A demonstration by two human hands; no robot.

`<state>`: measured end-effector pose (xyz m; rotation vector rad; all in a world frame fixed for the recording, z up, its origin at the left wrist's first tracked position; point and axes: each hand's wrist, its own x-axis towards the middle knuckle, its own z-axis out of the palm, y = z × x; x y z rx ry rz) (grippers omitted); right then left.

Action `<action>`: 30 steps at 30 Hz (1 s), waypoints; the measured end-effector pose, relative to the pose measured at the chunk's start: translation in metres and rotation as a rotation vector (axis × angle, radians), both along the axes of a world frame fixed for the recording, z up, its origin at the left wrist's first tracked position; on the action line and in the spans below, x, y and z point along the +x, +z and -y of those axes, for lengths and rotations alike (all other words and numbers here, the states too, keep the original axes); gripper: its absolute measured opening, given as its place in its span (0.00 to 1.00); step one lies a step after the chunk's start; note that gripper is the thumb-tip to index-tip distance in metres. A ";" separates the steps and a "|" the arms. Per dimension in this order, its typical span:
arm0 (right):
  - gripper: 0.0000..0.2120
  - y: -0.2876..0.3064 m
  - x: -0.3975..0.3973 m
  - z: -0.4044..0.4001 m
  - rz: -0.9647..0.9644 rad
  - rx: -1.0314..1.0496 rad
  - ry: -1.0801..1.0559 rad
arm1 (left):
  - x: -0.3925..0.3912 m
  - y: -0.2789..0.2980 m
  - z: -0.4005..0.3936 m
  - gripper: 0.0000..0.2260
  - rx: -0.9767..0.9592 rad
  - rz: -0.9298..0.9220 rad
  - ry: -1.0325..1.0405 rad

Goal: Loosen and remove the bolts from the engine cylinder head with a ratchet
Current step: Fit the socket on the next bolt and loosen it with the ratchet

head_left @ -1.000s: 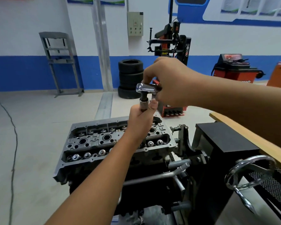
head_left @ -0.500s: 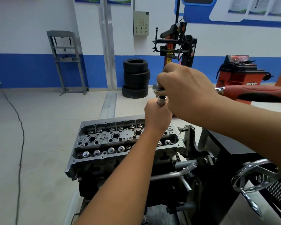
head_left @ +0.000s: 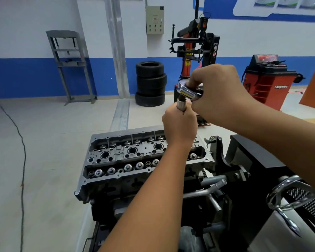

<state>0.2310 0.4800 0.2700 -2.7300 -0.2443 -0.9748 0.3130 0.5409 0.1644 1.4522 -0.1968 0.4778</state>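
Observation:
The grey engine cylinder head (head_left: 116, 157) sits on a black engine stand, with valve springs and open plug wells showing along its top. Above its right end my left hand (head_left: 179, 124) is closed around the socket extension (head_left: 182, 104), which stands upright. My right hand (head_left: 218, 91) grips the chrome ratchet head (head_left: 186, 90) on top of the extension. The bolt and the socket's lower end are hidden behind my left hand and forearm.
A chrome handwheel (head_left: 291, 195) on the engine stand sits at the lower right. Beyond the engine stand a tyre stack (head_left: 150, 83), a tyre changer (head_left: 196, 51), an orange wheel balancer (head_left: 267, 79) and a grey press frame (head_left: 69, 66). A black cable (head_left: 23, 151) runs along the floor on the left.
The ratchet head has turned in my right hand, and the red handle seen half a second ago is out of sight. My left hand stays wrapped on the extension. The view has shifted slightly.

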 end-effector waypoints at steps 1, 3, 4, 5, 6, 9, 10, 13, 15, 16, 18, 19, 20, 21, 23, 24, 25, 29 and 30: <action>0.13 0.000 0.001 0.000 -0.012 -0.018 0.005 | 0.001 0.000 -0.002 0.22 -0.008 -0.009 -0.013; 0.14 0.004 0.001 -0.002 -0.040 -0.074 0.038 | 0.003 0.001 -0.006 0.22 -0.018 -0.025 -0.047; 0.14 0.008 0.002 -0.003 -0.059 -0.106 0.062 | 0.004 0.001 -0.009 0.23 -0.022 -0.025 -0.069; 0.14 0.012 0.004 -0.003 -0.081 -0.137 0.090 | 0.005 0.001 -0.012 0.24 -0.021 -0.021 -0.095; 0.15 0.017 0.007 -0.002 -0.107 -0.158 0.118 | 0.007 0.001 -0.015 0.26 -0.016 -0.015 -0.122; 0.16 0.033 0.016 0.003 -0.191 -0.189 0.209 | 0.006 0.001 -0.022 0.26 0.006 -0.003 -0.204; 0.16 0.038 0.019 0.005 -0.220 -0.214 0.239 | 0.004 0.000 -0.024 0.24 0.012 -0.003 -0.231; 0.16 0.047 0.026 0.013 -0.288 -0.289 0.317 | -0.003 -0.001 -0.027 0.23 0.037 0.008 -0.290; 0.15 0.046 0.029 0.018 -0.265 -0.322 0.368 | -0.006 -0.001 -0.029 0.23 0.042 0.015 -0.304; 0.14 0.044 0.029 0.020 -0.231 -0.341 0.397 | -0.007 0.000 -0.030 0.23 0.044 0.018 -0.310; 0.09 0.040 0.028 0.025 -0.144 -0.390 0.461 | -0.008 0.000 -0.030 0.23 0.047 0.017 -0.325; 0.07 0.038 0.026 0.026 -0.098 -0.416 0.483 | -0.008 0.000 -0.030 0.24 0.049 0.018 -0.332; 0.07 0.036 0.024 0.026 -0.060 -0.434 0.492 | -0.009 0.000 -0.029 0.23 0.052 0.021 -0.340; 0.07 0.033 0.022 0.026 -0.034 -0.442 0.488 | -0.010 0.000 -0.029 0.23 0.056 0.021 -0.348; 0.07 0.024 0.018 0.024 0.008 -0.419 0.471 | -0.011 0.001 -0.028 0.22 0.053 0.029 -0.359; 0.08 0.018 0.015 0.022 0.013 -0.392 0.452 | -0.011 0.001 -0.028 0.20 0.045 0.035 -0.364; 0.08 0.012 0.011 0.021 0.000 -0.354 0.423 | -0.011 0.001 -0.027 0.19 0.037 0.037 -0.367; 0.15 0.000 -0.002 0.016 -0.108 -0.195 0.335 | -0.014 0.000 -0.025 0.18 0.017 0.017 -0.384; 0.15 -0.002 -0.007 0.014 -0.133 -0.181 0.308 | -0.014 -0.001 -0.024 0.23 0.022 0.020 -0.398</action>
